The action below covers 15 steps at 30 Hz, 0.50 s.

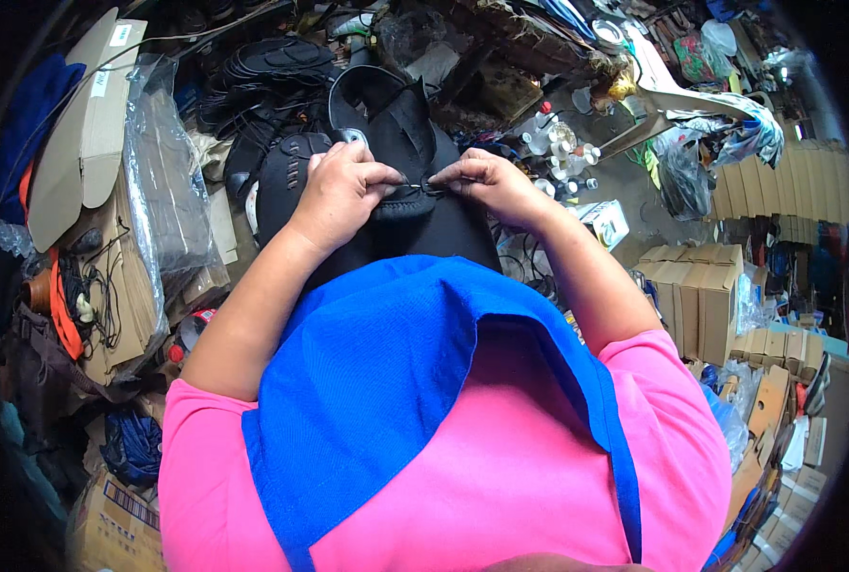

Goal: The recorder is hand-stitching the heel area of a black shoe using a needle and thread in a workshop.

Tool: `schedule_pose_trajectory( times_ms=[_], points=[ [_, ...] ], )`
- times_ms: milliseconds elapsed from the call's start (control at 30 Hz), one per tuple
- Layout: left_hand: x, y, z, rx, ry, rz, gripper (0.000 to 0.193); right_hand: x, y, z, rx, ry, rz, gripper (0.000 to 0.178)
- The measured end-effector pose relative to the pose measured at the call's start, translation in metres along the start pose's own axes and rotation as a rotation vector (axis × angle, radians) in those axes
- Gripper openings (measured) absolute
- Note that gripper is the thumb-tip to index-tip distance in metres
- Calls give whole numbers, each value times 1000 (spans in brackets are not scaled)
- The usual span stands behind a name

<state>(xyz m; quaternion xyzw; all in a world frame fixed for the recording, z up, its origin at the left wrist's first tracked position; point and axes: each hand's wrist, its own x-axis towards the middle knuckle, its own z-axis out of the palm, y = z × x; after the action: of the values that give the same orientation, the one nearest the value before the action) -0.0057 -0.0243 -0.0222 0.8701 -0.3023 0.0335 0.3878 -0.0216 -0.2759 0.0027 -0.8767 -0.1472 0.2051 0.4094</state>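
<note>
From the centre of the view, what looks like a shoe upper (400, 208) lies at about twelve o'clock, between the left hand (338, 186) at eleven and the right hand (484, 181) at one. Bottles (562, 157) stand at half past one, cardboard boxes (696, 296) at three. A plastic-covered stack (162, 172) is at ten, a carton (114, 524) near eight.

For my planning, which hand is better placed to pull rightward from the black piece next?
Probably the right hand: its fingertips are at the right side of the black piece; the left hand is opposite.
</note>
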Motion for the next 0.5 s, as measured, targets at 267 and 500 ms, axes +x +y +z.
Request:
schedule_pose_trajectory(
  times_ms=[267, 500],
  points=[
    [3, -1, 1, 12, -58, -53, 12, 7, 6, -6, 51, -53, -7, 21],
    [4, -1, 1, 42, -71, -48, 12, 6, 7, -7, 81, -66, 4, 21]
  ],
)
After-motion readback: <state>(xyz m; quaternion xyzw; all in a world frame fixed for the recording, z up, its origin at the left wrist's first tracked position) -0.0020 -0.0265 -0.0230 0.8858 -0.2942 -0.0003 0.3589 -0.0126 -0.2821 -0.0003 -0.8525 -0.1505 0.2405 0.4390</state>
